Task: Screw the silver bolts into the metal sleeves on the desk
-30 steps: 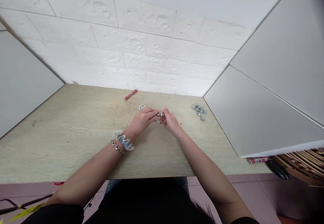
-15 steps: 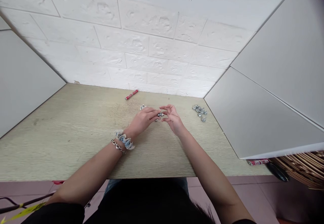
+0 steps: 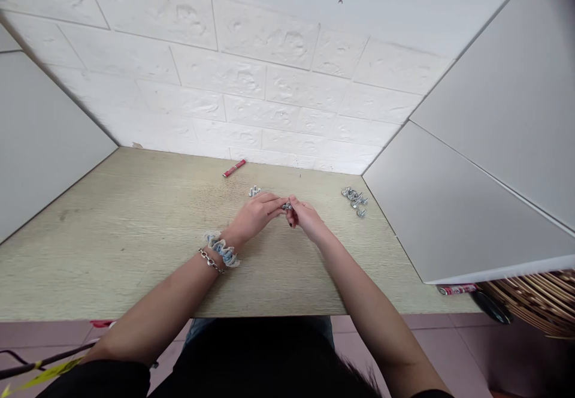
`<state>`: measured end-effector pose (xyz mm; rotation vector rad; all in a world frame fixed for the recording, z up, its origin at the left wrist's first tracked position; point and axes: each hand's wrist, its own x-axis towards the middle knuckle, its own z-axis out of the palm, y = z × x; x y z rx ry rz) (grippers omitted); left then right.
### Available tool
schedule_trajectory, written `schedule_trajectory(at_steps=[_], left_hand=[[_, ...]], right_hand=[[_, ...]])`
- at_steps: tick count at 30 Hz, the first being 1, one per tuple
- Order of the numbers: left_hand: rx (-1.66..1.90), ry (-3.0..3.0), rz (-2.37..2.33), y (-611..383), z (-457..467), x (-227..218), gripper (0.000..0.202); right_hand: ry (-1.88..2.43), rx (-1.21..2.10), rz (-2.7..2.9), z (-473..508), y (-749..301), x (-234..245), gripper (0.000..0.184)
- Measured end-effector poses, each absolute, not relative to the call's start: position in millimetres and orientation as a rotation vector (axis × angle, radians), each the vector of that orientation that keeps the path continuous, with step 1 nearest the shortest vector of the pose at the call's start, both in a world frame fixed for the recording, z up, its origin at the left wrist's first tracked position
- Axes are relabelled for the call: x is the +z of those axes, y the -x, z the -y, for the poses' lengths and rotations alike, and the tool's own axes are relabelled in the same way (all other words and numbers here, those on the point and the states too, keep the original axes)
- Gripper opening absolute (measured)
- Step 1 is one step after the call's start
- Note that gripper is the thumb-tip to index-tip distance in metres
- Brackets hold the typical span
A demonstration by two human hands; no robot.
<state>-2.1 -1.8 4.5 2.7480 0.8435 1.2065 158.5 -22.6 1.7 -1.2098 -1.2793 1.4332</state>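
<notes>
Both hands meet over the middle of the wooden table point(image 3: 135, 248). My left hand point(image 3: 256, 213), with a scrunchie and a chain bracelet at the wrist, pinches a small metal bolt point(image 3: 284, 206) at its fingertips. My right hand point(image 3: 304, 217) has its fingers curled and closed on the same bolt from the other side. Just behind my left hand a small metal piece point(image 3: 254, 191) lies on the table. A pile of several similar metal bolts point(image 3: 354, 198) rests at the right, near the grey panel.
A red pen point(image 3: 234, 168) lies near the white brick wall. Grey panels point(image 3: 449, 206) close off the table's left and right sides. A wicker basket point(image 3: 534, 299) and a red-wrapped item point(image 3: 457, 289) sit at the lower right, beyond the table's edge.
My right hand's fingers, spread apart half a second ago, have closed again on the bolt. My left hand has stayed in place.
</notes>
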Motion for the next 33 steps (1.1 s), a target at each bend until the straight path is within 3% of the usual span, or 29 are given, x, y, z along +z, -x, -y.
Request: schedule_trajectory(at_steps=[3,6,10,15,19,23,26,30,33], left_hand=[[1.208,-2.733,-0.873,4,-1,3,0.025],[1.22,-2.736,-0.886,6,-4,2,0.025],[1.221,-2.766,-0.873,6,-5,1,0.026],[1.215,-2.78,-0.854,4,-2,2,0.025],[1.174,-2.77,-0.876,4,-1,3,0.025],[1.189,-2.776,-0.874,4,-1,3,0.025],[1.208,-2.79,-0.858,3,0,3,0.026],[1.191,-2.794,-0.834,2,2,5,0.025],[1.186,-2.777,-0.838,2,2,5,0.025]], right_hand=[[1.087,1.437,1.216,24,-159,6,0.024],[1.038,1.459,1.07,24,-159,12,0.041],[1.15,1.568,1.029,24,-159,12,0.026],[1.272,1.548,1.151,23,-157,2,0.043],[1.157,1.593,1.132,25,-159,6,0.03],[1.117,1.566,1.016,25,-160,12,0.04],[1.29,1.536,1.036,22,-160,9,0.027],[1.41,1.535,1.219,20,-160,2,0.05],[1.298,1.618,1.198,23,-160,5,0.045]])
